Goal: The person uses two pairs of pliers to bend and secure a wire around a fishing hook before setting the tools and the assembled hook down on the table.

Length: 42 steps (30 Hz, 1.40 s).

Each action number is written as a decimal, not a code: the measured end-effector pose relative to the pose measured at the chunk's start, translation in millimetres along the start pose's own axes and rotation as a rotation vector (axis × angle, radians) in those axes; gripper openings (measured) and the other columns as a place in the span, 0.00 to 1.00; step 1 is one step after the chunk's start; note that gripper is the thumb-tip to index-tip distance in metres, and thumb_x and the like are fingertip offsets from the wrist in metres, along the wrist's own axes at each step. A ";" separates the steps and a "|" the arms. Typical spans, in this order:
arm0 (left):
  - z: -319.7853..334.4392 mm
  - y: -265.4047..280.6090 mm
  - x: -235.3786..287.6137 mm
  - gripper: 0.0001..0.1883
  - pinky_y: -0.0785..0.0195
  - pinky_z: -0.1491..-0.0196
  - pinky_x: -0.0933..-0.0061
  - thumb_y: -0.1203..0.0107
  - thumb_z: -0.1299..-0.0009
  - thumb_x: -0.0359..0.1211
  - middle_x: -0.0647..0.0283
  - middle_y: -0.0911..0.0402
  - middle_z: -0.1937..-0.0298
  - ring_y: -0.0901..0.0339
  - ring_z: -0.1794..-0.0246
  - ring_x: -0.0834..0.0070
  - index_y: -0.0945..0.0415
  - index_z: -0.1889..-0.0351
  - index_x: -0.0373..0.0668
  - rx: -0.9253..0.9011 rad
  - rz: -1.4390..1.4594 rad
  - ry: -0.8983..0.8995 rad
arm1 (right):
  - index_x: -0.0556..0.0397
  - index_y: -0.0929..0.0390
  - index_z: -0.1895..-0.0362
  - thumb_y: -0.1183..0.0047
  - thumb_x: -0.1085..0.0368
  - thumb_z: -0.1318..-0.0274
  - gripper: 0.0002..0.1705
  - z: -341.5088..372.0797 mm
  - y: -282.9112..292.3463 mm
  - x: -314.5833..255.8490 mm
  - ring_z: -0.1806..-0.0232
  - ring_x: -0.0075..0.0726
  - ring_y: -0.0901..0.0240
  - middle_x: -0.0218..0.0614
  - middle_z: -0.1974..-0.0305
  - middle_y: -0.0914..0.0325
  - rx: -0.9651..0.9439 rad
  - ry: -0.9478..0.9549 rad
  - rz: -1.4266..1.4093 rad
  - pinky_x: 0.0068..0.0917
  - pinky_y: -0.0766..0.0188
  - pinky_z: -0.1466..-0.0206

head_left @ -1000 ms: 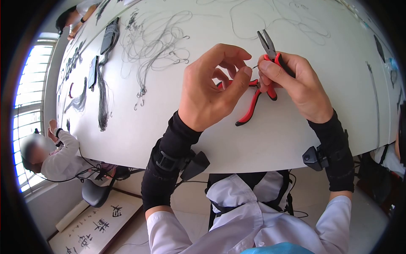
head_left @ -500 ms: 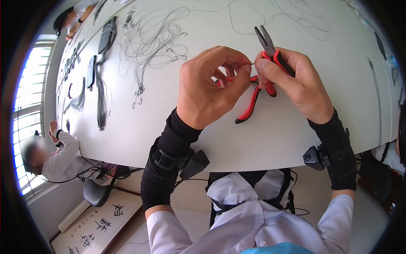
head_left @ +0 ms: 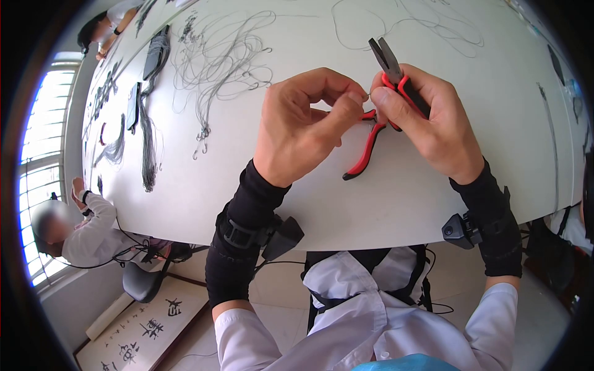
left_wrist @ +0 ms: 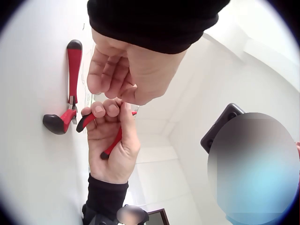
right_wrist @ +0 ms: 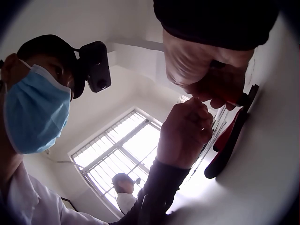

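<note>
Over the tabletop [head_left: 334, 222], the left hand [head_left: 303, 127] pinched a small piece [head_left: 367, 96], too fine to identify, just beside the right hand's fingertips. Beneath, 1 pair of pliers [head_left: 367, 154] lay with 1 handle slanting toward the near edge. The right hand [head_left: 430, 123] gripped the 2nd pliers [head_left: 391, 73], their long axis aimed at the far edge, leaning left, away from that palm.

Worn are a white shirt [head_left: 340, 328], black forearm sleeves [head_left: 232, 275], boxy black cameras [head_left: 284, 240] and a blue mask [right_wrist: 37, 112].
</note>
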<state>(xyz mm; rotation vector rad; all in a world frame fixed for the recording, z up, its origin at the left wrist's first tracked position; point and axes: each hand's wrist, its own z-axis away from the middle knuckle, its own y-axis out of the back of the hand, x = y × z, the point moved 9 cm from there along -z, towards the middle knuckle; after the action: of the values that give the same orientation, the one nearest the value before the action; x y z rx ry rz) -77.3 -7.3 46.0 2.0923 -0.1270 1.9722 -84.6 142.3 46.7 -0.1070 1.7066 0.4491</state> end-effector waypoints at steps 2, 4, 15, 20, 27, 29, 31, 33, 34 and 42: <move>-0.4 0.2 0.1 0.08 0.26 0.72 0.79 0.43 0.26 0.27 0.56 0.15 0.67 0.20 0.71 0.79 0.21 0.58 0.28 0.003 0.001 0.013 | 0.59 0.21 0.62 0.43 0.56 0.34 0.16 -0.6 1.7 1.8 0.74 0.22 0.37 0.29 0.76 0.28 0.016 -0.003 0.007 0.23 0.35 0.68; -0.5 0.3 0.4 0.08 0.26 0.72 0.80 0.43 0.26 0.27 0.56 0.16 0.66 0.20 0.71 0.80 0.21 0.58 0.28 0.006 -0.019 -0.017 | 0.59 0.21 0.62 0.43 0.56 0.34 0.16 -0.6 2.0 1.0 0.74 0.22 0.37 0.29 0.77 0.28 0.014 -0.009 0.016 0.23 0.35 0.68; 5.4 -1.4 21.6 0.04 0.26 0.70 0.82 0.38 0.30 0.25 0.66 0.16 0.66 0.22 0.70 0.82 0.19 0.60 0.35 0.128 -0.379 -0.322 | 0.59 0.21 0.64 0.43 0.54 0.34 0.18 0.5 1.7 3.7 0.74 0.23 0.36 0.29 0.77 0.28 0.012 -0.068 0.002 0.24 0.35 0.68; 9.0 -3.9 30.6 0.05 0.28 0.69 0.82 0.38 0.32 0.24 0.67 0.16 0.66 0.21 0.67 0.82 0.18 0.59 0.38 0.155 -0.497 -0.445 | 0.60 0.21 0.65 0.43 0.54 0.34 0.19 0.4 0.8 2.4 0.75 0.23 0.35 0.30 0.78 0.27 0.013 -0.064 -0.033 0.24 0.35 0.68; 11.4 17.0 39.3 0.10 0.31 0.63 0.77 0.39 0.36 0.24 0.66 0.19 0.63 0.24 0.67 0.79 0.16 0.56 0.41 0.309 -0.548 -0.455 | 0.59 0.22 0.66 0.43 0.53 0.33 0.20 -0.1 6.4 4.1 0.75 0.22 0.36 0.29 0.78 0.29 0.038 -0.060 0.011 0.24 0.36 0.69; 10.0 10.9 42.3 0.10 0.32 0.63 0.77 0.39 0.36 0.24 0.65 0.19 0.63 0.24 0.67 0.77 0.16 0.57 0.40 0.257 -0.560 -0.541 | 0.59 0.22 0.66 0.42 0.53 0.34 0.20 0.4 6.8 3.5 0.75 0.22 0.37 0.28 0.78 0.30 0.035 -0.051 0.029 0.24 0.37 0.69; 10.1 3.6 43.5 0.10 0.31 0.61 0.76 0.37 0.39 0.24 0.64 0.18 0.63 0.22 0.66 0.74 0.17 0.59 0.39 0.209 -0.541 -0.566 | 0.59 0.22 0.66 0.42 0.52 0.34 0.20 0.4 6.7 3.7 0.75 0.22 0.38 0.28 0.78 0.31 0.028 -0.055 0.026 0.24 0.38 0.69; 9.6 0.2 38.6 0.10 0.30 0.60 0.75 0.35 0.40 0.24 0.63 0.18 0.63 0.22 0.65 0.74 0.17 0.60 0.39 0.189 -0.547 -0.552 | 0.59 0.22 0.66 0.42 0.52 0.34 0.20 -0.1 5.4 4.5 0.75 0.22 0.39 0.28 0.78 0.31 0.026 -0.059 0.016 0.24 0.38 0.70; 9.3 -1.3 36.9 0.10 0.29 0.60 0.75 0.34 0.41 0.24 0.63 0.17 0.63 0.21 0.65 0.74 0.17 0.60 0.39 0.179 -0.550 -0.546 | 0.59 0.22 0.66 0.42 0.52 0.34 0.20 0.0 4.8 4.5 0.75 0.22 0.39 0.28 0.78 0.31 0.027 -0.060 0.009 0.24 0.38 0.70; 14.2 -6.6 41.6 0.10 0.25 0.64 0.76 0.32 0.43 0.19 0.63 0.16 0.67 0.17 0.67 0.74 0.17 0.64 0.39 0.187 -0.689 -0.706 | 0.58 0.22 0.68 0.44 0.54 0.33 0.19 1.5 -1.5 9.4 0.76 0.22 0.33 0.29 0.77 0.26 -0.025 -0.157 -0.148 0.23 0.35 0.70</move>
<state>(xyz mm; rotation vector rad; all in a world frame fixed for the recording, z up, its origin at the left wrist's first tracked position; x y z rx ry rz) -58.9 0.2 85.8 2.4050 0.5849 0.8454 -84.6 143.1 37.1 -0.2099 1.5272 0.3593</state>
